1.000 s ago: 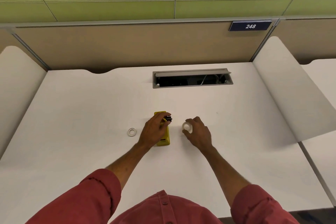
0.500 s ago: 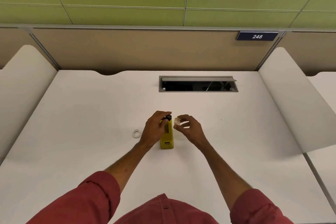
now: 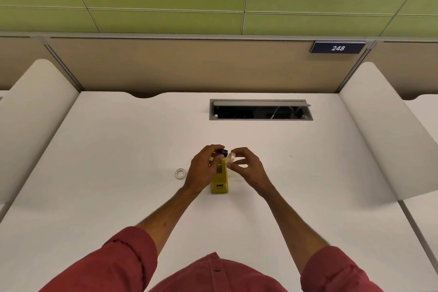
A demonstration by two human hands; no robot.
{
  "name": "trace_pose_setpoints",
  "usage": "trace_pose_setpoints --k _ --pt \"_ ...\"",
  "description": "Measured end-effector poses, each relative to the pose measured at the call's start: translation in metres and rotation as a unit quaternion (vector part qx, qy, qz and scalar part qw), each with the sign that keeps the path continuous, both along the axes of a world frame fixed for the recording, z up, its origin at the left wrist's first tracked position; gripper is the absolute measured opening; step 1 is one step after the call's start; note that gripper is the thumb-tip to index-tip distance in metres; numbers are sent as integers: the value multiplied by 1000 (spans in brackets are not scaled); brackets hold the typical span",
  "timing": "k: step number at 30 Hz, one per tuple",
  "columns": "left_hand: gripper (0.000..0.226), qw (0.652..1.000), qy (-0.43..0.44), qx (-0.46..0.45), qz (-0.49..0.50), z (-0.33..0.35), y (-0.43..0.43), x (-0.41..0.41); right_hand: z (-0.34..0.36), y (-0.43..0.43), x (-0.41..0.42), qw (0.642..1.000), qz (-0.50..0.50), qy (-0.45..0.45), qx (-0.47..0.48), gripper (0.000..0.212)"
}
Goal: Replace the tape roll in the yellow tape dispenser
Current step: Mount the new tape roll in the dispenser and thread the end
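- Your tabletop (image 3: 118, 149) fills the middle of the frame, white and bare to the left and right of your hands; its near edge is cut off by your red shirt (image 3: 213, 272) at the bottom.
- White side panels (image 3: 388, 140) rise at the left and right edges of the frame, and a brown partition (image 3: 189, 66) closes the far edge.
- An open cable hatch (image 3: 260, 110) sits in the upper middle, well apart from your hands.
- The yellow tape dispenser (image 3: 220, 180) stands at the centre; its far end is hidden behind your fingers.
- Your left hand (image 3: 205, 169) wraps the dispenser's left side, thumb and fingers pinching a small black part (image 3: 224, 151) at its top.
- Your right hand (image 3: 246, 166) pinches the clear tape roll (image 3: 230, 158) at the fingertips, just beside that black part; you cannot tell whether they touch.
- A small white ring (image 3: 180, 173) lies flat left of centre, near your left hand.
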State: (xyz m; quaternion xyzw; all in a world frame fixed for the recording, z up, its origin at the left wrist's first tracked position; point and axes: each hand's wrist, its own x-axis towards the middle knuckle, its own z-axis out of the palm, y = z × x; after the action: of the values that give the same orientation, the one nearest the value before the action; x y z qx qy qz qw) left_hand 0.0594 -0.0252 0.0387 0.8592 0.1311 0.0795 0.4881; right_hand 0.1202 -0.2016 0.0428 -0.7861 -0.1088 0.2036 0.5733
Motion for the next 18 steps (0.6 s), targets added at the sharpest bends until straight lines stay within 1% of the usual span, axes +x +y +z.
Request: trace_pose_setpoints --k 4,8,18 --pt "31 1000 5 0 -11 2 -1 2 0 0 -1 1000 0 0 9 35" --pt "25 1000 2 6 -21 2 0 2 1 0 -1 999 4 13 30 40" --pt "26 997 -12 54 -61 0 2 -3 0 2 -3 999 -2 10 33 41"
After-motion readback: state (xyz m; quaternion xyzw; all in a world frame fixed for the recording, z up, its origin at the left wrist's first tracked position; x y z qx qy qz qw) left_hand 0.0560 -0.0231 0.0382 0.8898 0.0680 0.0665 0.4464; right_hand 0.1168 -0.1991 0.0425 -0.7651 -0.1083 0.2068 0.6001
